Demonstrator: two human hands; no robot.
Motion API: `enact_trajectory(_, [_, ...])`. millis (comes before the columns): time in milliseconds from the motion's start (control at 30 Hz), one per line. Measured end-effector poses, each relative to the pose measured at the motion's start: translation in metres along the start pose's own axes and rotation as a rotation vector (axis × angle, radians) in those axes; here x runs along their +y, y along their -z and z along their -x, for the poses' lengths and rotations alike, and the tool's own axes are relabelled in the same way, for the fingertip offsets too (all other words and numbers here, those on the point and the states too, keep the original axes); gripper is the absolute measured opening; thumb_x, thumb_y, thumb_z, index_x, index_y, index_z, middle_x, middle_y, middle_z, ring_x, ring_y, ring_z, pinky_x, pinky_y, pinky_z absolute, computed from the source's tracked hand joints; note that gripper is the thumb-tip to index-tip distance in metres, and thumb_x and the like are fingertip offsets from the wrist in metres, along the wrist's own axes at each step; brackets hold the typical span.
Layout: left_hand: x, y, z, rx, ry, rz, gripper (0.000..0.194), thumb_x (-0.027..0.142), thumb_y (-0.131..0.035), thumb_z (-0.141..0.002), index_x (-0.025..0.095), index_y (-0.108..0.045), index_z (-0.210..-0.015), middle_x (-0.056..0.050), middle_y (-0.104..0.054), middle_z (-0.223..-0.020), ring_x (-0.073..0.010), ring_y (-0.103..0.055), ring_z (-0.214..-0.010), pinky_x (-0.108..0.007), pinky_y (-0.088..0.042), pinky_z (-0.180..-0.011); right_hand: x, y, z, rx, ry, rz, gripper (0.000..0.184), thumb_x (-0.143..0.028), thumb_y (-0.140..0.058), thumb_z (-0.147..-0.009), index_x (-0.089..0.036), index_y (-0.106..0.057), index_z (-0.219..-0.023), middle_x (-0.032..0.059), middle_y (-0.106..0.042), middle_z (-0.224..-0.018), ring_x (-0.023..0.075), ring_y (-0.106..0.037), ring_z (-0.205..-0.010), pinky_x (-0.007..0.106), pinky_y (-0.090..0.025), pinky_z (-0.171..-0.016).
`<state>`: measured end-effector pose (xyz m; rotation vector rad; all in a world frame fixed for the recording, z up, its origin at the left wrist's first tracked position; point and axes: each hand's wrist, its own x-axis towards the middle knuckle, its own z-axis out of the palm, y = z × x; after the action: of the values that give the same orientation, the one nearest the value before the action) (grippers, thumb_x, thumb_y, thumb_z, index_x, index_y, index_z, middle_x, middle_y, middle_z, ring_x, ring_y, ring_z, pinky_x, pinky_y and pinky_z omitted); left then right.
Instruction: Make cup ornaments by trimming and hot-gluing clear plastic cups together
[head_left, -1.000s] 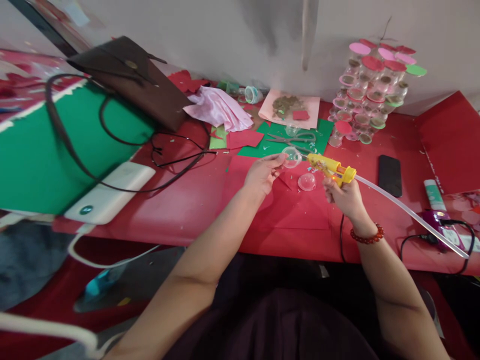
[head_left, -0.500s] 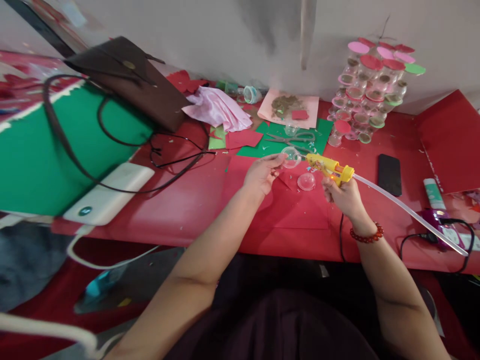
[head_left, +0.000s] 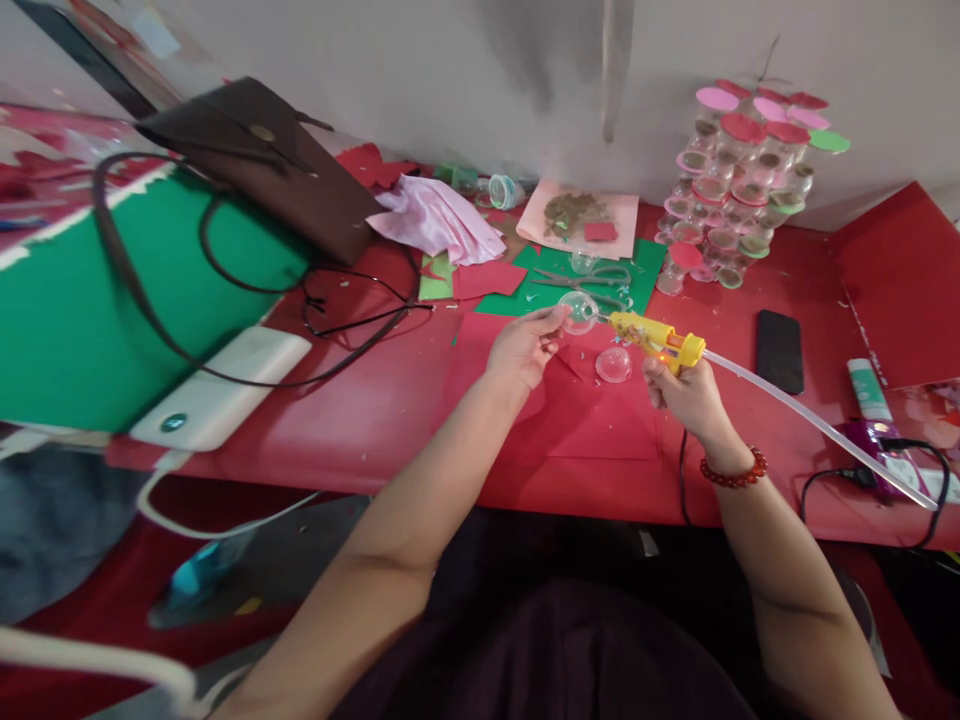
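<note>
Between the thumb and fingers of my left hand (head_left: 527,345) is a small clear plastic cup (head_left: 577,314), held by its edge above the red sheet (head_left: 607,430). My right hand (head_left: 686,393) is wrapped round the handle of a yellow glue gun (head_left: 651,335), whose lit orange lamp shows. Its nozzle points left and meets the side of the cup or sits very close to it; I cannot tell if they touch. A long clear glue stick (head_left: 814,425) runs out of the gun's back. Below the nozzle, a clear plastic dome (head_left: 613,365) lies on the red sheet.
Scissors (head_left: 581,279) lie on green card (head_left: 517,300) behind my hands. A tower of clear cups with coloured discs (head_left: 731,190) stands back right, near a black phone (head_left: 779,350). Left are a brown bag (head_left: 300,180), eyeglasses (head_left: 352,320) and a white power bank (head_left: 221,390).
The clear cup has turned slightly in my left hand and now shows more of its round opening. The glue gun has shifted a little to the left with it.
</note>
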<state>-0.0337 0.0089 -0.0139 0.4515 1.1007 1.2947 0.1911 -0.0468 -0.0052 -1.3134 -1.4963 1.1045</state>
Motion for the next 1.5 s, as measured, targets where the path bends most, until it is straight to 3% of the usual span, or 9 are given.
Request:
enact_trajectory(300, [0.003,0.003,-0.004,0.028,-0.013,0.051,0.012,0.017,-0.082,-0.080,0.021,-0.074,-0.072,0.001,-0.070,-0.072,-0.0046,-0.047,-0.054,-0.020,-0.033,-0.050,-0.005,0.010,-0.006,0.039,0.051,0.122,0.051,-0.073,-0.060,-0.088,-0.024,-0.055,-0.073,-0.0049,-0.049,-0.051,0.0106,-0.046,-0.043,0.026,-0.037,-0.044])
enact_trajectory(433, [-0.002,0.012,-0.015,0.048,-0.140,-0.004,0.006,0.023,-0.082,-0.082,0.025,-0.077,-0.079,0.001,-0.073,-0.080,-0.0053,-0.050,-0.055,-0.022,-0.038,-0.052,0.004,0.042,-0.020,0.207,0.185,0.599,0.031,-0.046,-0.077,-0.081,-0.024,-0.055,-0.079,0.0028,-0.062,-0.075,0.0183,-0.059,-0.069,0.033,-0.046,-0.064])
enact_trajectory(567, [-0.003,0.013,-0.016,0.044,-0.255,-0.083,0.004,0.029,-0.082,-0.084,0.027,-0.079,-0.083,-0.001,-0.075,-0.082,-0.0078,-0.057,-0.063,-0.022,-0.043,-0.056,0.024,0.075,-0.030,0.130,0.175,0.930,0.014,-0.019,-0.067,-0.079,-0.020,-0.061,-0.091,0.0102,-0.067,-0.091,0.0235,-0.061,-0.081,0.039,-0.050,-0.075])
enact_trajectory(700, [-0.003,0.004,0.002,0.038,-0.485,-0.254,0.007,0.034,-0.083,-0.083,0.028,-0.081,-0.086,0.000,-0.077,-0.088,-0.0131,-0.067,-0.083,-0.024,-0.052,-0.071,0.036,0.087,-0.032,0.117,0.127,1.021,0.028,-0.015,-0.064,-0.077,-0.019,-0.069,-0.104,0.0137,-0.067,-0.109,0.0263,-0.064,-0.091,0.043,-0.054,-0.084])
enact_trajectory(1000, [-0.008,-0.003,0.028,-0.120,-0.846,-0.809,0.011,0.020,-0.080,-0.084,0.030,-0.083,-0.081,0.000,-0.075,-0.089,-0.0187,-0.068,-0.096,-0.033,-0.053,-0.095,0.023,0.061,-0.029,-0.101,-0.001,1.115,0.056,-0.003,-0.058,-0.072,-0.005,-0.068,-0.127,0.0232,-0.063,-0.127,0.0373,-0.061,-0.118,0.054,-0.047,-0.108])
enact_trajectory(1133, [-0.015,0.001,0.025,-0.194,-0.933,-0.894,0.018,0.017,-0.074,-0.089,0.032,-0.084,-0.088,0.000,-0.075,-0.093,-0.0186,-0.067,-0.096,-0.034,-0.050,-0.096,0.015,0.050,-0.025,0.057,0.228,0.944,0.059,-0.006,-0.060,-0.077,-0.009,-0.064,-0.136,0.0201,-0.061,-0.137,0.0377,-0.057,-0.129,0.060,-0.041,-0.116])
enact_trajectory(1267, [-0.019,0.001,0.027,-0.260,-0.933,-0.939,0.018,0.019,-0.071,-0.091,0.033,-0.084,-0.090,-0.001,-0.076,-0.097,-0.0208,-0.067,-0.099,-0.039,-0.048,-0.101,0.004,0.030,-0.020,0.017,0.462,0.629,0.052,-0.027,-0.064,-0.092,-0.028,-0.059,-0.144,0.0078,-0.065,-0.136,0.0316,-0.059,-0.132,0.059,-0.042,-0.117])
enact_trajectory(1400, [-0.018,0.000,0.032,-0.281,-0.908,-1.015,0.013,0.023,-0.075,-0.089,0.033,-0.083,-0.088,-0.002,-0.077,-0.098,-0.0230,-0.067,-0.103,-0.043,-0.044,-0.107,-0.002,0.008,-0.013,-0.035,0.501,0.472,0.052,-0.045,-0.074,-0.090,-0.032,-0.063,-0.139,0.0061,-0.065,-0.140,0.0319,-0.057,-0.138,0.057,-0.046,-0.116])
enact_trajectory(1500, [-0.018,-0.001,0.035,-0.339,-0.899,-1.024,0.010,0.029,-0.074,-0.091,0.033,-0.082,-0.090,-0.002,-0.076,-0.100,-0.0232,-0.067,-0.106,-0.044,-0.043,-0.109,-0.002,0.002,-0.010,-0.022,0.475,0.398,0.030,-0.045,-0.075,-0.090,-0.029,-0.074,-0.115,0.0062,-0.069,-0.132,0.0300,-0.063,-0.132,0.053,-0.051,-0.112])
